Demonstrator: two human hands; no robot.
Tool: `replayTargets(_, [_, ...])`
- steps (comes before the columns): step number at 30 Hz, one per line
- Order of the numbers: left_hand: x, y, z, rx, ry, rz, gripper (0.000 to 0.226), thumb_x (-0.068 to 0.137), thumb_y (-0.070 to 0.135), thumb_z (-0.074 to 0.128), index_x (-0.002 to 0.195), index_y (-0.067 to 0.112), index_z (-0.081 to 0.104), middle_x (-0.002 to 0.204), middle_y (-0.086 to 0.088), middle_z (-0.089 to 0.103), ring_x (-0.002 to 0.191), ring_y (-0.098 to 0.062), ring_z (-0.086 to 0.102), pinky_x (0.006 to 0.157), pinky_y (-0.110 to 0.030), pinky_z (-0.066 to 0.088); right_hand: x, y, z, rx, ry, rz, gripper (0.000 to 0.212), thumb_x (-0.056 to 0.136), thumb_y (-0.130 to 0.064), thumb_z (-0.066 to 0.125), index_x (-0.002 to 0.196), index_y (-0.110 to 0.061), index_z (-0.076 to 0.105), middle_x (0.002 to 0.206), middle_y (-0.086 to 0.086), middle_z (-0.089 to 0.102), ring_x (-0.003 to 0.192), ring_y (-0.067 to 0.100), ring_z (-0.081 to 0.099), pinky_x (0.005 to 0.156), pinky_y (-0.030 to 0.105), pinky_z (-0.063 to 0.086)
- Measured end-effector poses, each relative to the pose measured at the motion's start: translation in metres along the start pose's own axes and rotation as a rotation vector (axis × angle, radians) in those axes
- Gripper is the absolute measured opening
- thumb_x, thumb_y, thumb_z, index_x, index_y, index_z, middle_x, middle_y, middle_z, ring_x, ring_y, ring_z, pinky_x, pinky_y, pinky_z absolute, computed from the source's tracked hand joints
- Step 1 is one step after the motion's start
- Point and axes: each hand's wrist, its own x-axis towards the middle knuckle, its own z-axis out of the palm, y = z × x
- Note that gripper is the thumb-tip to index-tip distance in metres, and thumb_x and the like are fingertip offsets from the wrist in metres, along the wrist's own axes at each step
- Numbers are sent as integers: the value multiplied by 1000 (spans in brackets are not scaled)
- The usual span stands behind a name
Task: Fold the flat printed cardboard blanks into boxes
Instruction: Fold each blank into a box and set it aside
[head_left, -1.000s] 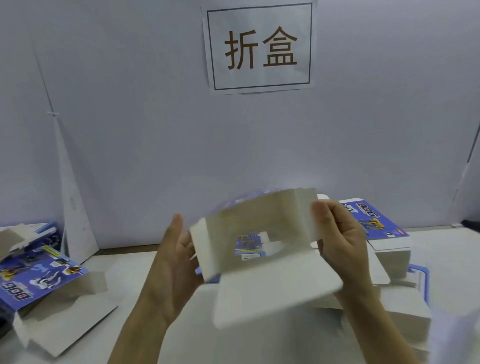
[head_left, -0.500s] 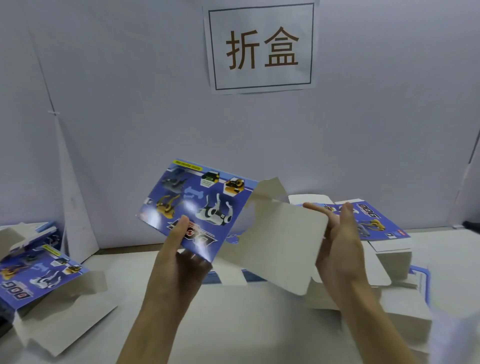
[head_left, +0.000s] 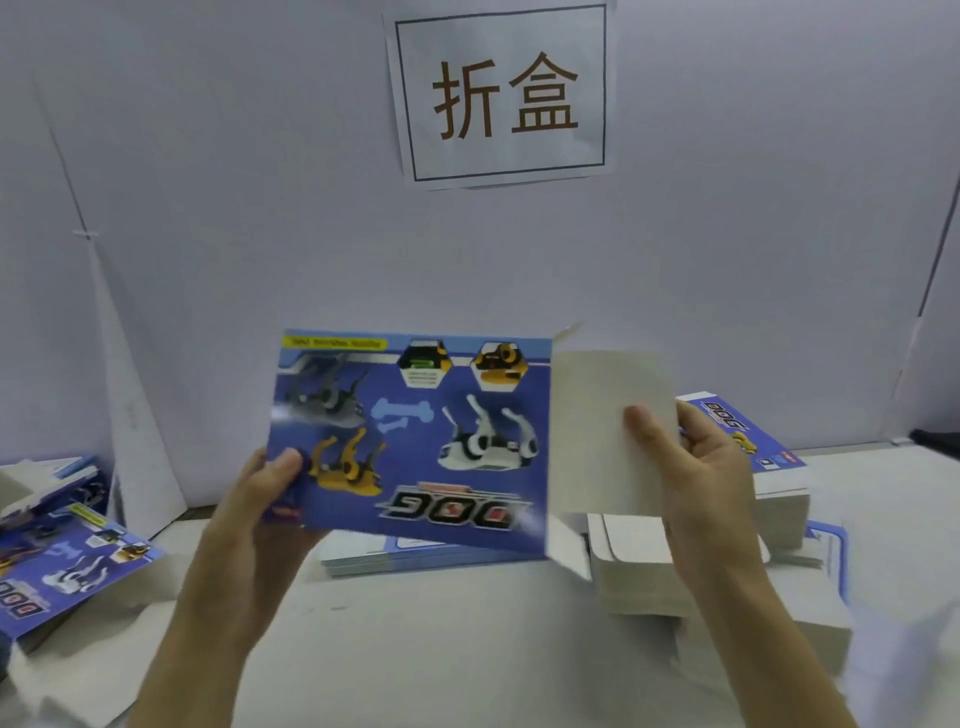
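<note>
Cardboard blank (head_left: 410, 436) pinched by left hand (head_left: 260, 499), right hand (head_left: 701, 467).

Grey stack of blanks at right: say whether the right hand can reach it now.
Probably not yet: the right hand pinches the held blank by its grey flap; the stack lies uncovered just below.

We read 折盒 in brown characters, framed in black, on the white sign (head_left: 501, 93) on the wall. The blue blank (head_left: 410, 436) held up carries the word DOG in blocky letters at its lower right, and a yellow strip (head_left: 335, 343) at its top left bears print too blurred for us to read. We also make out DOG, upside down, atop the right stack (head_left: 737, 431) and on the left blank (head_left: 67, 571).
</note>
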Motion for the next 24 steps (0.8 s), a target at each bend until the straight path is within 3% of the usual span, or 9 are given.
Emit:
replayTargets(2, [-1,3,-10,103,-70,-76,58,79,22,64,130,-2,52,117,-17,67,103,-29,67,87,-46,55,2,3,-2,-31,58,-1,11,88,-33,65,90,-28,75,84,-5,74,75,13,65,72,37,53])
replayTargets(5, [-5,1,-13,95,-116,-198,66,60,38,84,118,10,68,118,-15,68,104,-32,68,81,-47,57,1,6,1,-111,53,29,23,96,-32,56,83,-30,74,80,-11,72,79,13,61,73,35,49])
replayTargets(7, [-6,-2,-7,132,-104,-212,41,72,43,68,105,19,76,112,-14,71,96,-29,71,70,-39,60,1,8,3,-236,42,-54,21,99,-26,53,91,-30,71,81,-15,70,79,8,60,66,26,48])
replayTargets(10, [-6,-3,-1,154,-65,-183,32,77,39,56,94,25,79,103,-11,74,85,-23,74,62,-33,60,-1,12,6,-564,88,-224,36,97,-20,55,133,-21,58,86,-3,68,79,19,61,64,27,48])
replayTargets(15, [-8,-5,9,194,-37,-146,38,73,36,60,105,20,71,96,-11,75,77,-22,74,56,-28,58,-12,16,18,-803,220,-498,40,95,-1,55,133,-11,56,76,12,67,66,16,52,57,25,43])
replayTargets(17, [-7,-4,8,168,-12,-111,31,75,36,59,96,22,77,94,-9,76,77,-21,74,57,-30,59,-9,11,13,-625,164,-343,35,98,-11,53,130,-24,60,73,-1,66,62,8,49,58,16,41])
replayTargets(19, [-6,0,5,120,23,-84,28,76,35,57,89,23,79,94,-8,76,76,-20,74,59,-36,61,-3,-1,8,-137,10,-10,23,96,-28,57,110,-38,71,83,-11,71,71,1,59,67,19,47])
replayTargets(22, [-6,3,3,64,31,-87,30,77,34,54,89,23,79,93,-4,76,78,-19,74,63,-40,61,-2,-12,4,518,-131,332,16,80,-37,63,79,-27,75,87,-5,71,78,9,67,63,27,55])
replayTargets(24, [-7,1,6,61,29,-98,32,76,33,54,94,21,77,93,-4,76,78,-18,73,64,-37,61,-2,-10,4,645,-166,427,17,78,-36,64,85,-24,74,97,1,71,89,16,69,67,30,58])
